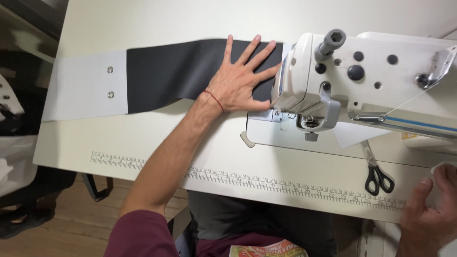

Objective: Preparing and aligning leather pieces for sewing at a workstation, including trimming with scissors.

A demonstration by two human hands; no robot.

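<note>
Dark grey strip of fabric (176, 74), pale at its eyeleted left end, runs lengthwise left-to-right across the table (143, 138) into the sewing machine (333, 81); left hand (238, 83) splayed flat on it, right hand (428, 219) curled at the table edge, grip unclear.

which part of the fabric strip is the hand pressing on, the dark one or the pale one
The dark grey fabric section. The left hand lies flat on it beside the white sewing machine; the pale grey section with two metal eyelets lies untouched further left.
</note>
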